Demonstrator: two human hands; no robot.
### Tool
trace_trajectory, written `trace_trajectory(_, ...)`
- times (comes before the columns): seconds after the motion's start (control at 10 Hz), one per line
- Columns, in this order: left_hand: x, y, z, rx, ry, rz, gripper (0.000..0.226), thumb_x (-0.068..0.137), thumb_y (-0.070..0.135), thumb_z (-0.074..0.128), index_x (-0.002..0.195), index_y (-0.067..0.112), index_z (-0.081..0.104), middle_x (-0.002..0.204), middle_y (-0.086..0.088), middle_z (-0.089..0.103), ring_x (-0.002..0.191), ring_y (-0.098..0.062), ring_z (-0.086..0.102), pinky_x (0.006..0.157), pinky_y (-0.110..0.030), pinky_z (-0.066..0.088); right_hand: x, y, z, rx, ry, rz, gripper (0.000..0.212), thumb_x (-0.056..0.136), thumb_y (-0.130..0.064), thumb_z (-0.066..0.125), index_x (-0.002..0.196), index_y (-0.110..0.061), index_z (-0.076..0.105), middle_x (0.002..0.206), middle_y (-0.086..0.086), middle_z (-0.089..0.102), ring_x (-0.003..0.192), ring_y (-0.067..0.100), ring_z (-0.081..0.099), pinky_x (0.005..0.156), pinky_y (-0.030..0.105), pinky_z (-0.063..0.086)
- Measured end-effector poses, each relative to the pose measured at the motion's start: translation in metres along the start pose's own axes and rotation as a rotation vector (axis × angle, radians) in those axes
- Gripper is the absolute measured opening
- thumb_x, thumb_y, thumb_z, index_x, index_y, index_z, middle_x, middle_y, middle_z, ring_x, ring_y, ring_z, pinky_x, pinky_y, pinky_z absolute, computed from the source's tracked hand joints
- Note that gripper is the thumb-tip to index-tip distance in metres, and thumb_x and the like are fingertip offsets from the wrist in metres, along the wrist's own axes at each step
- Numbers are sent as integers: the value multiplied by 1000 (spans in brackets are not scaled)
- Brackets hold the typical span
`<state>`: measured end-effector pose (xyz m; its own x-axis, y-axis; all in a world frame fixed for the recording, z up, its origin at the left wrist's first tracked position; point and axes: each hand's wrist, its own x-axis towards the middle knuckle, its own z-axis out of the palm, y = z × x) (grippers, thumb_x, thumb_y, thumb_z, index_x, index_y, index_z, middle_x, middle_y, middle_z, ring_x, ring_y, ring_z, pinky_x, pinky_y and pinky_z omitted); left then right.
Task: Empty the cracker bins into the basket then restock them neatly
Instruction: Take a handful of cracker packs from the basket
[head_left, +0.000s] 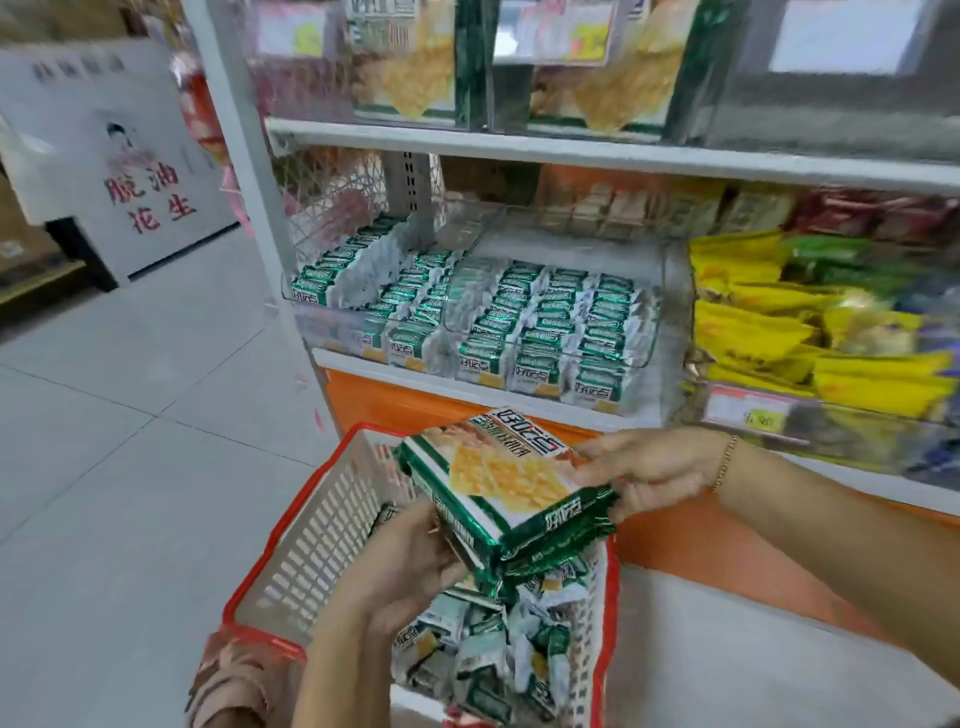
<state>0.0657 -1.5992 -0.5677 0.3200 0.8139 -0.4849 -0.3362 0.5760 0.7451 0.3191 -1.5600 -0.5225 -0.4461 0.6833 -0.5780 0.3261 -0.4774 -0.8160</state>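
The basket (311, 530) is holding loose packets (493, 654), so restocking is probably unfinished. Over it, the left hand (395, 566) is gripping stacked packs (509, 483) from below. The bins (550, 322) are showing neat rows, with a gap at the left. The right hand (649, 467) is pinching the packs' far edge.

The basket (306, 551) is down at 6 o'clock, with loose little packs (493, 649) in it. Above it is a stack of big packs (498, 483), held between the left hand (395, 577) at 7 o'clock and the right hand (649, 467) at 3 o'clock. Behind, at 12 o'clock, the left bin (332, 330) and right bin (597, 249) sit side by side on a shelf (467, 387). Snack bags (769, 332) lie at 2 o'clock.
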Motion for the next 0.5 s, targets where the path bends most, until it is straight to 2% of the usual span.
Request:
trace_trajectory(0.1,-11,-1,11,-85,-70,-36,79,88,64,30,126,-3,49,110,-26,65,89,-31,70,64,-32,58,-15,7,-9,161,-133,-39,86,50,-29,94,124,-9,55,121,14,60,98,22,65,109,50,37)
trace_trajectory(0.2,-25,7,37,53,-143,76,83,72,62,51,131,5,45,119,-19,64,107,-30,64,75,-32,57,-47,-1,-15,155,-174,-51,63,55,-23,90,110,-8,62,107,9,69,95,19,68,86,34,56)
trace_trajectory(0.3,-33,17,56,200,-178,197,75,74,51,62,128,1,49,118,-18,65,109,-30,64,78,-30,57,-75,-13,-19,176,-83,-77,56,58,-27,84,104,-6,60,95,3,73,86,13,71,70,26,57)
trace_trajectory(0.4,-40,32,82,280,-210,304,58,85,44,50,123,-1,55,116,-17,66,107,-28,65,77,-27,56,-103,-32,-21,136,3,-139,64,53,-35,88,102,-4,61,95,5,73,85,16,70,73,25,58)
trace_trajectory(0.5,-41,51,109,336,-269,393,55,78,44,47,116,5,60,111,-12,69,102,-23,67,73,-21,55,-137,-60,-29,105,126,-156,42,76,-22,75,105,0,55,92,18,69,58,26,63,57,18,55)
